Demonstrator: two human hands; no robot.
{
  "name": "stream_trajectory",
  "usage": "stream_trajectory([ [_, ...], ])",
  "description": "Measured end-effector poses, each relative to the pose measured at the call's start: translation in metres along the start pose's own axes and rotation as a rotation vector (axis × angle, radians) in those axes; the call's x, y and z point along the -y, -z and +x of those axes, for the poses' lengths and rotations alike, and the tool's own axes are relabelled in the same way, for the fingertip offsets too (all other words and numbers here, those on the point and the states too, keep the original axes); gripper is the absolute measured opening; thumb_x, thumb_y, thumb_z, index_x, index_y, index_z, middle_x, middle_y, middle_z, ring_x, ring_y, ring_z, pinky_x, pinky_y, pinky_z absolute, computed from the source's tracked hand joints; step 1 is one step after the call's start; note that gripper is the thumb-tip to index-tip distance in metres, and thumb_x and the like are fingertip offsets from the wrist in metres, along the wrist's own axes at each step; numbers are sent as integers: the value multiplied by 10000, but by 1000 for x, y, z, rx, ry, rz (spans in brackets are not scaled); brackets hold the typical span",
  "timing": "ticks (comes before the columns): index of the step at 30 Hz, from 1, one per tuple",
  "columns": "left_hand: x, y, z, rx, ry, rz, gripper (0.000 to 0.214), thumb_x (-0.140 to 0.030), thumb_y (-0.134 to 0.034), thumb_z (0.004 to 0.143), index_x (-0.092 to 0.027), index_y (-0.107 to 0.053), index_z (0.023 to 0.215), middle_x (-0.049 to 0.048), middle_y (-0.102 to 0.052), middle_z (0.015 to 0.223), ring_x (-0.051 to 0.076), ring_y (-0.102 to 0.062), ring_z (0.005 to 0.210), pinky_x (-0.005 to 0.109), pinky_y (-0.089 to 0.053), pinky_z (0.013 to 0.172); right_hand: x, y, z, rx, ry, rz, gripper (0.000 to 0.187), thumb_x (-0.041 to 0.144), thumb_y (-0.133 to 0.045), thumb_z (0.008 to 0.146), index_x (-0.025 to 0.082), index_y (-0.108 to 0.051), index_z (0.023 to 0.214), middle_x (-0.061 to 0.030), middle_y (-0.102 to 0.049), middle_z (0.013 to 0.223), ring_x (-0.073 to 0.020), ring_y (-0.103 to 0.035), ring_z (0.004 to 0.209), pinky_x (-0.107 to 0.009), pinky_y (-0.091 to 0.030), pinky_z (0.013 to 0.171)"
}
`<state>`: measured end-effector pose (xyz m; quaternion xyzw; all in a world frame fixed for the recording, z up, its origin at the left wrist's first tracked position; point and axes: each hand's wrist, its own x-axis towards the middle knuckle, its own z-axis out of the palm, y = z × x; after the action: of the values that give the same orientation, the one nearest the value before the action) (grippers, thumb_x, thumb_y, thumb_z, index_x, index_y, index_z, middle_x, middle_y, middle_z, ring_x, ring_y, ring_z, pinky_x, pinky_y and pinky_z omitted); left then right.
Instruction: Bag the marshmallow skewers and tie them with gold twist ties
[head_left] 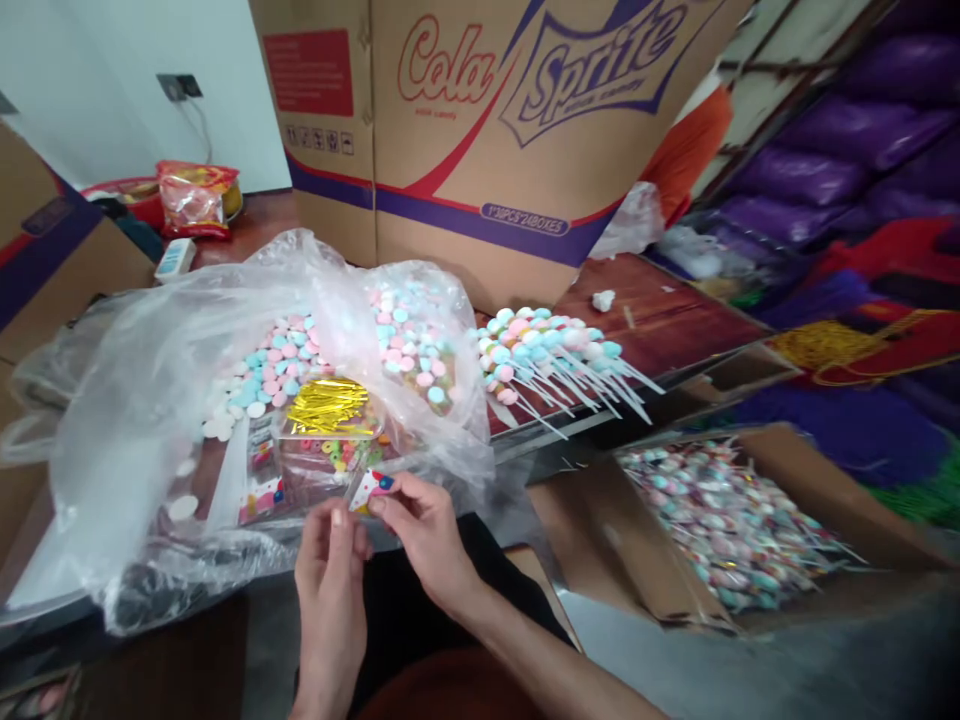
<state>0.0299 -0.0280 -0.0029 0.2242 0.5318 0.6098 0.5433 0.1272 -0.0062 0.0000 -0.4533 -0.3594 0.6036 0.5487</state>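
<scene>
Near the table's front edge, my right hand [424,535] pinches a small clear plastic bag [367,488] printed with white, red and blue. My left hand [331,555] is closed at the bag's lower left edge, its thumb against its curled fingers. Just beyond lies a stack of similar printed bags [262,465]. Gold twist ties [330,403] fill a shallow clear tray, and colourful ring candies [349,452] show below it. Pastel pink, blue and white round candies [281,355] lie on a large clear plastic sheet.
Candy sticks [551,350] are piled at the table's right, white sticks overhanging the edge. Below right stands an open carton [600,530] full of wrapped candy sticks [735,510]. A tall printed carton [450,150] blocks the back. Purple sacks [810,180] are stacked at far right.
</scene>
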Motion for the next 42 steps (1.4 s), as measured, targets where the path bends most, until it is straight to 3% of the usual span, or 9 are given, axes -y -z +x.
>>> stream_trajectory([
  [4, -2, -1, 11, 206, 420, -244, 507, -572, -853, 669, -158, -751, 945, 108, -730, 999, 207, -664, 876, 295, -555, 739, 4, 14, -8, 47, 76, -142, 254, 381, -635, 855, 209, -543, 692, 22, -531, 660, -137, -489, 627, -258, -418, 600],
  [11, 10, -13, 15, -119, 173, -214, 376, -264, -985, 436, -185, -690, 654, -23, -708, 732, 114, -615, 645, 214, -548, 610, -2, 30, -14, -97, 174, -360, 387, 440, -464, 982, 221, -384, 674, 28, -422, 659, -127, -400, 650, -245, -360, 584],
  [15, 7, -26, 9, -75, 168, -199, 402, -403, -966, 477, -177, -713, 692, -20, -685, 734, 100, -567, 604, 216, -537, 561, 1, 38, -16, -143, 220, -406, 448, 485, -394, 1029, 216, -408, 671, 29, -450, 624, -119, -433, 599, -248, -367, 565],
  [21, -2, -26, 19, -85, 230, -233, 390, -259, -983, 420, -168, -703, 676, -27, -661, 722, 91, -536, 578, 226, -507, 524, 17, 60, -10, -50, 366, -640, 464, 359, -374, 1052, 205, -439, 619, 27, -476, 591, -113, -472, 569, -259, -352, 583],
  [28, -7, -29, 26, -209, 121, -351, 369, -246, -974, 503, -167, -692, 727, -38, -677, 737, 84, -571, 629, 198, -504, 557, 75, 116, 47, -466, 661, -1171, 285, 253, -434, 1012, 203, -604, 789, -59, -629, 781, -194, -548, 745, -307, -408, 733],
  [30, -9, -29, 29, -214, 140, -380, 343, -236, -960, 546, -169, -694, 750, -33, -691, 752, 91, -595, 641, 216, -523, 589, 89, 132, 71, -576, 567, -1469, 177, 221, -506, 970, 166, -672, 940, -140, -671, 956, -256, -573, 882, -358, -403, 790],
  [33, -11, -25, 34, -202, 169, -420, 289, -234, -926, 626, -161, -699, 789, -21, -699, 758, 97, -623, 655, 229, -532, 626, 94, 148, 99, -519, 347, -1705, 159, 182, -579, 919, 112, -703, 988, -185, -682, 918, -291, -601, 829, -371, -392, 734],
  [38, -15, -18, 39, -251, 200, -439, 186, -209, -854, 748, -152, -683, 793, -14, -679, 718, 96, -629, 633, 230, -519, 617, 85, 160, 97, -567, 291, -1662, 216, 188, -515, 955, 125, -715, 903, -179, -702, 908, -261, -634, 740, -338, -388, 643],
  [42, -17, -16, 44, -290, 172, -447, 191, -220, -837, 772, -152, -659, 769, -18, -662, 693, 95, -628, 628, 229, -513, 622, 81, 159, 54, -741, 610, -1338, 231, 264, -536, 956, 165, -729, 877, -114, -730, 858, -251, -662, 797, -349, -473, 717],
])
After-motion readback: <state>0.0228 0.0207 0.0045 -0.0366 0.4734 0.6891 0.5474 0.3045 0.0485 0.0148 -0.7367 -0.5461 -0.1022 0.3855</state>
